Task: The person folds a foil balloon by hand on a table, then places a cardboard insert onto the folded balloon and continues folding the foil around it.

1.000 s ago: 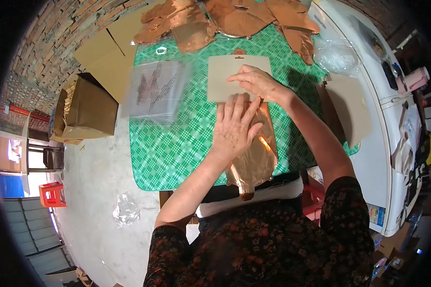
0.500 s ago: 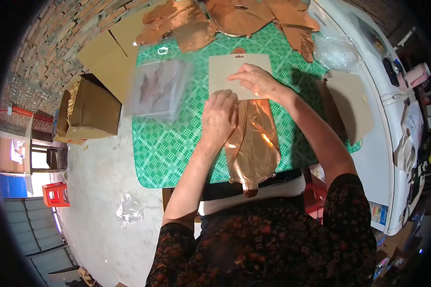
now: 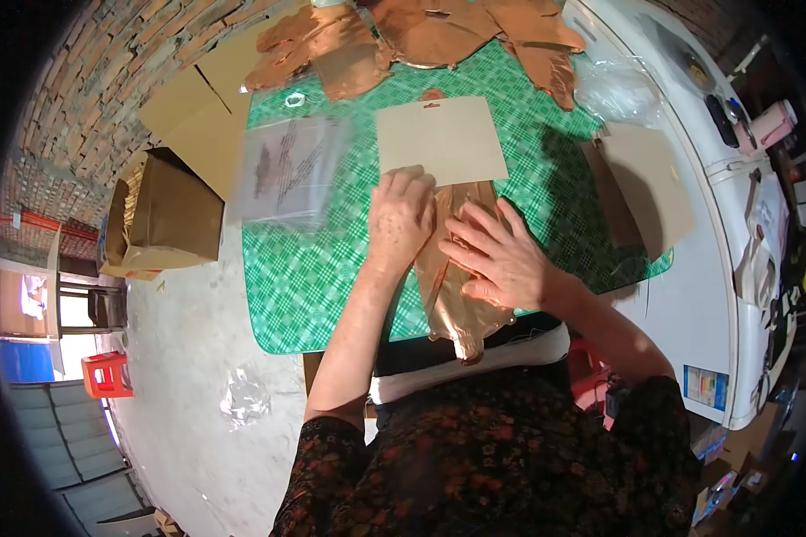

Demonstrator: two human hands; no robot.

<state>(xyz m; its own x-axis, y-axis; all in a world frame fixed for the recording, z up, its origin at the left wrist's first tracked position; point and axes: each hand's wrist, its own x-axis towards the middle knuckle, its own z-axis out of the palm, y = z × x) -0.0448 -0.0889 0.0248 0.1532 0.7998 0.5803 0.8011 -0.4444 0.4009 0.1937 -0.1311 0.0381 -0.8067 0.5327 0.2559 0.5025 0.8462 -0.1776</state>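
A pale beige card [image 3: 441, 139] with a hanging slot near its top edge lies on a flat, copper-coloured foil balloon [image 3: 468, 324]. The balloon sticks out below the card and hangs over the table's near edge; a bit of it also shows above. My left hand [image 3: 399, 219] has its fingers curled at the card's lower left corner, holding it down. My right hand [image 3: 501, 255] lies with fingers spread on the foil just below the card. Both palms are hidden.
The table wears a green checked cloth [image 3: 313, 295]. Clear plastic sleeves [image 3: 291, 170] lie at left. More copper foil balloons [image 3: 439, 31] are heaped at the far edge. Clear plastic film [image 3: 618, 89] and another card [image 3: 649, 188] lie at right. An open carton [image 3: 175, 210] stands at left.
My right hand has moved from the card down onto the foil, and its fingers have spread. My left hand stays at the card's corner.
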